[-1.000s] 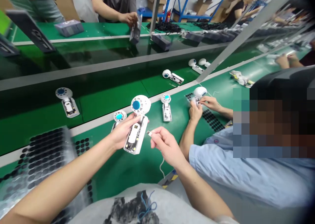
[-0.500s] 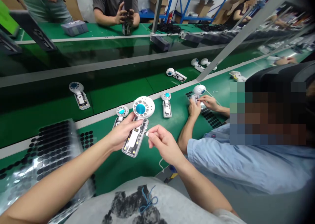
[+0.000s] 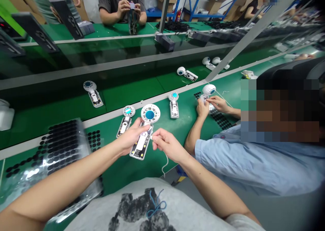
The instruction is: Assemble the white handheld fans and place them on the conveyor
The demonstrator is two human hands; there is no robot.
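Note:
My left hand (image 3: 132, 136) is wrapped round a white handheld fan (image 3: 141, 146), its round head up and its clear handle showing a circuit board and small yellow lit spots. My right hand (image 3: 166, 143) pinches a white cable plug (image 3: 152, 138) at the handle's right side; whether it is fully in cannot be made out. The white cable (image 3: 166, 166) hangs below that hand. Just behind my left hand lies a second fan (image 3: 124, 125) on the green table. Another fan (image 3: 174, 109) lies to the right, beyond my right hand.
Sheets of black round pads (image 3: 63, 139) lie at the left. A person in a blue sleeve (image 3: 228, 160) works close on the right with a fan. A conveyor (image 3: 127, 85) carries more fans; a metal post (image 3: 236, 51) slants across the right.
The fan in my left hand has tilted slightly, with the plug now closer against its side. On the conveyor, the left fan appears farther right, and a white object has appeared at the left edge.

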